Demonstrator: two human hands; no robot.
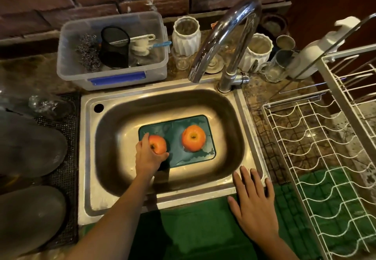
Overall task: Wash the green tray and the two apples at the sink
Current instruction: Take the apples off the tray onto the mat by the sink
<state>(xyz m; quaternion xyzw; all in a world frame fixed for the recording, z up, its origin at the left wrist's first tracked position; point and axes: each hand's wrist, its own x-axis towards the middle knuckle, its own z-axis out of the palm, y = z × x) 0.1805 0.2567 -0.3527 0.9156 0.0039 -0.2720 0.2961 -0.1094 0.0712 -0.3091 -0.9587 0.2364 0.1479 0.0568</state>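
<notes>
Apples and tray sat together in the sink (pixel 240 117): the green tray (pixel 177 159) lay flat on the basin floor, toward its near side, with one apple (pixel 193 140) standing free near the tray's right edge. The left hand (pixel 147 158) curled its fingers around the other apple (pixel 159 144) at the tray's left edge, probably to lift it toward the faucet (pixel 223 34), where no water appeared to run. The right hand (pixel 254 204) rested open and flat on the sink's near right corner, holding nothing, likely for balance.
</notes>
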